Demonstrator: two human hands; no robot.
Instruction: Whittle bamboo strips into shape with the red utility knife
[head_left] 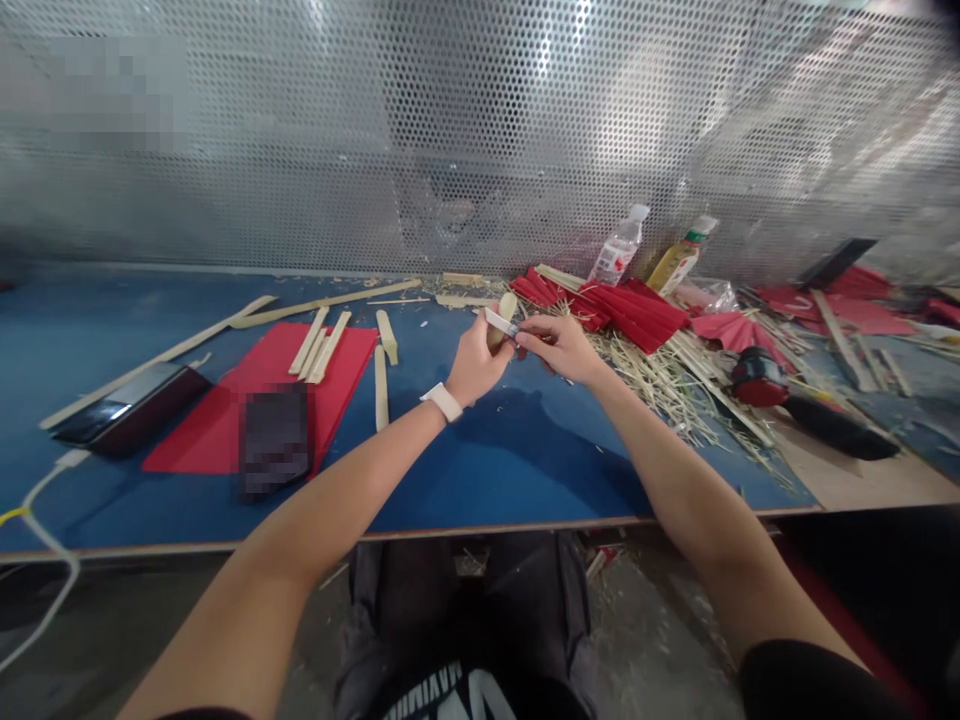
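Above the middle of the blue table my left hand point(480, 357) is closed around a short bamboo piece point(508, 303), whose rounded pale end sticks up past the fingers. My right hand point(561, 345) grips a small knife point(501, 322); its flat blade lies across the bamboo piece, close to the left thumb. Most of the knife's handle is hidden by the right fingers. Left of my hands, two short bamboo pieces point(386, 336) lie on the table. Several bamboo strips point(320, 350) rest together on a stack of red paper point(225, 420).
Bamboo shavings point(660, 385) and folded red paper point(634, 312) lie to the right, near two bottles point(619, 248) and a black-handled tool point(832, 425). Long bamboo strips point(165, 360) and a dark device point(131, 405) with a white cable lie left. A perforated metal screen point(300, 180) stands behind.
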